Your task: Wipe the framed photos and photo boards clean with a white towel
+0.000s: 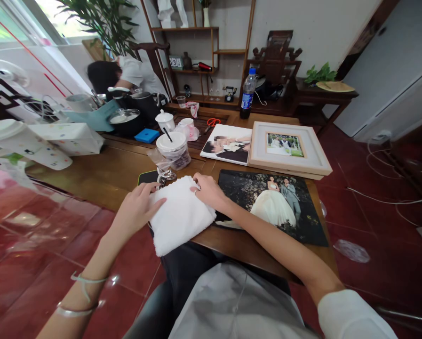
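White and fluffy, the cloth [182,216] lies at the near edge of the table [101,174], its lower corner reaching over the rim above your lap. Expect it to be light, soft and limp, with enough nap to grip easily; nothing about it looks slippery or fragile. It should sag wherever you don't support it, so an edge or a corner seems the best place to take hold, with a hand at each side to keep it flat.

Your left hand [136,205] comes in from the left, palm down, its thumb lying on the cloth and set apart from the fingers, which reach past its left edge near the metal clasp [166,176]. Your right hand [208,190] has its fingers bent over the top right edge; whether they pinch the fabric or only press on it, you can't tell from this angle. That forearm slants across the photo print [272,205], which lies just beside the cloth, so watch your sleeve and skin on its surface. Both wrists look low, and the left elbow is out of sight.
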Demonstrator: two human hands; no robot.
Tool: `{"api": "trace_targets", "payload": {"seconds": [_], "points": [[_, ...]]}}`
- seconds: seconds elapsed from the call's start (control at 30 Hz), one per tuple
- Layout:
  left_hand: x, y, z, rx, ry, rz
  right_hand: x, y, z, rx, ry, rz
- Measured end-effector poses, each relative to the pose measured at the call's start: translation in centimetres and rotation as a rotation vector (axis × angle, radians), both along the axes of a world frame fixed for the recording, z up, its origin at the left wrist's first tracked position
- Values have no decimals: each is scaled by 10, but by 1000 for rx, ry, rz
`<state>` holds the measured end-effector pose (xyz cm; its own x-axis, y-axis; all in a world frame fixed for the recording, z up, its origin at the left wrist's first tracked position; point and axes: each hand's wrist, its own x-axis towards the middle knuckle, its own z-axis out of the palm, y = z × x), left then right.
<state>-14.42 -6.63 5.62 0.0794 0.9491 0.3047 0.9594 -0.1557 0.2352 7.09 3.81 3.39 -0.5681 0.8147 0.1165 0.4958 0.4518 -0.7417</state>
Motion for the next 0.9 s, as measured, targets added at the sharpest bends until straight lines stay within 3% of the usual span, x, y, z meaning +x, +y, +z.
{"api": "trace_targets", "payload": {"seconds": [0.1, 0.2, 0.37, 0.47, 0.6, 0.7, 0.83, 0.9], "points": [[3, -22, 2, 177, 92, -56, 21, -5, 12, 95, 36, 65], [-1, -55, 1, 193, 121, -233, 56, -12, 30, 144, 91, 128], [-10, -89, -28, 315, 255, -419, 96, -41, 42, 157, 31, 285], [-11, -89, -49, 423, 215, -430, 91, -61, 31, 102, 2, 423], [-9, -83, -63, 520, 163, -419, 73, -67, 13, 124, -18, 483], [-1, -79, -66, 576, 159, -418, 65, -56, 8, 154, 26, 472], [17, -68, -61, 407, 171, -370, 62, -41, 11, 152, 86, 462], [25, -62, -57, 399, 145, -393, 62, -38, 14, 145, 119, 435]]}}
